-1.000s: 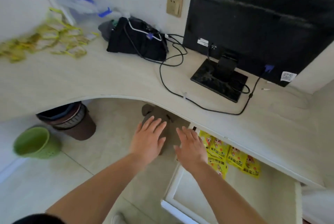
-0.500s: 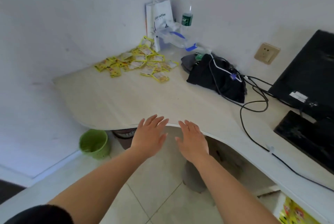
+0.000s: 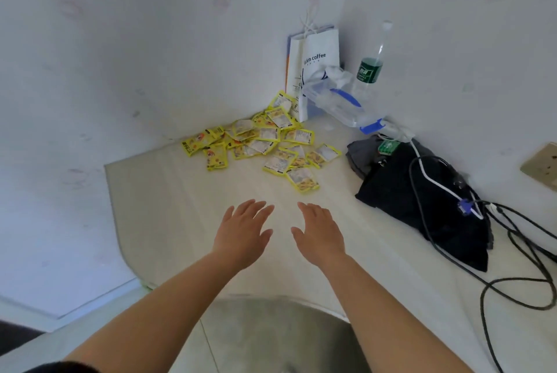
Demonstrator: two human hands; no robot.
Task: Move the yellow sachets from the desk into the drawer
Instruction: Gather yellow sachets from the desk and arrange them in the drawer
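Observation:
Several yellow sachets [image 3: 265, 140] lie in a loose pile on the pale desk [image 3: 168, 207], in its far corner against the wall. My left hand [image 3: 242, 232] and my right hand [image 3: 319, 234] hover side by side above the desk, palms down, fingers straight and empty. Both stop a short way in front of the pile, touching no sachet. The nearest sachet [image 3: 303, 178] lies just beyond my right fingertips. The drawer is out of view.
A white paper coffee bag [image 3: 315, 62], a clear plastic bag [image 3: 340, 101] and a water bottle [image 3: 372, 65] stand behind the pile. A black cloth bag [image 3: 422, 201] with cables [image 3: 518, 267] lies to the right. A wall socket [image 3: 542, 164] sits at the far right.
The view swung left from the open drawer and monitor to the desk corner. Both hands went from in front of the desk edge to over the desktop, nearer the pile.

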